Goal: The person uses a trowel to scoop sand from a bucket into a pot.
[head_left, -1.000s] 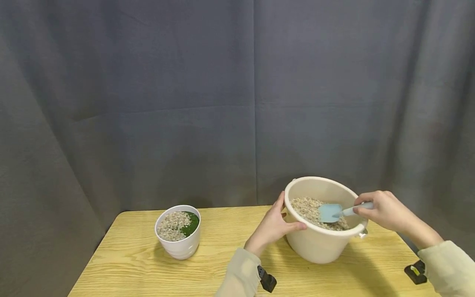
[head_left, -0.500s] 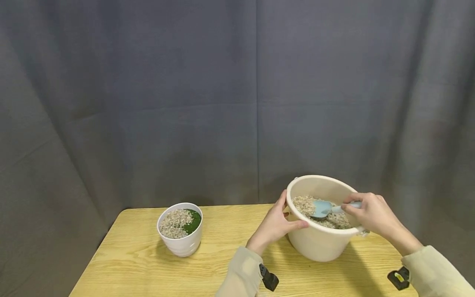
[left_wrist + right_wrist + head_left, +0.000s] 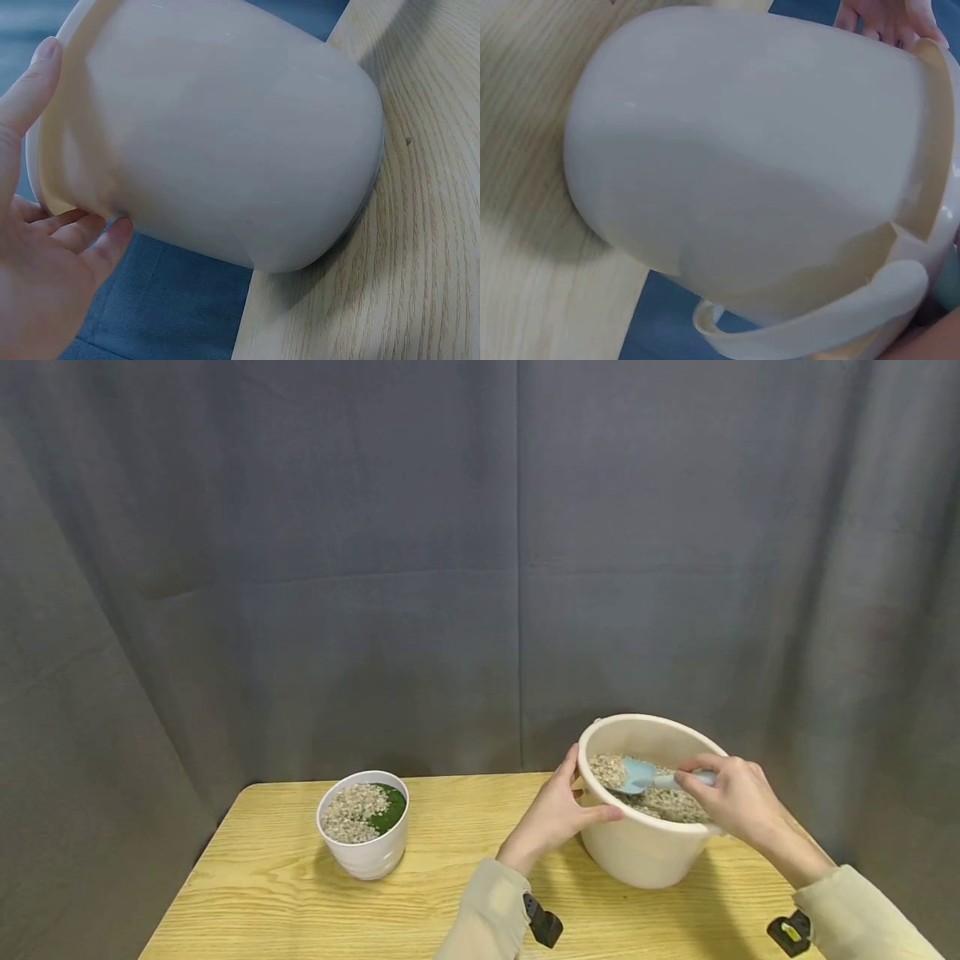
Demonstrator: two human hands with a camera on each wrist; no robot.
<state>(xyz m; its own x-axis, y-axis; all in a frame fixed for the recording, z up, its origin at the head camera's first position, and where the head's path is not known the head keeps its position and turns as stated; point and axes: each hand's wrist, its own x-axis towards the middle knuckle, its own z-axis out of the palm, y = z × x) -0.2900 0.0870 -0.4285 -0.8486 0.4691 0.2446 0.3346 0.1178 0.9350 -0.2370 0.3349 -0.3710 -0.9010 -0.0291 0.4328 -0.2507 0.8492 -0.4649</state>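
A cream plastic bucket (image 3: 645, 856) of pale, gravel-like grains (image 3: 675, 807) stands on the wooden table at the right, its mouth leaning toward me. My left hand (image 3: 551, 822) grips the bucket's left rim, with the thumb in front and the fingers under the lip, as the left wrist view (image 3: 52, 247) shows. Inside the bucket is a light-blue hand trowel (image 3: 636, 774); my right hand (image 3: 738, 797) pinches its handle from above. The blade's tip is sunk among the grains at the left side. In the right wrist view the bucket's wall hides most of the trowel.
At the table's left stands a white pot (image 3: 372, 858), with similar grains over part of a dark green surface (image 3: 387, 810). The bucket's white carrying handle (image 3: 817, 326) hangs at its right side. A grey curtain (image 3: 390, 568) closes off the back, behind the table (image 3: 247, 877).
My right hand has moved left and slightly down, pushing the trowel's blade into the grains toward the bucket's left side. My left hand keeps its hold on the rim.
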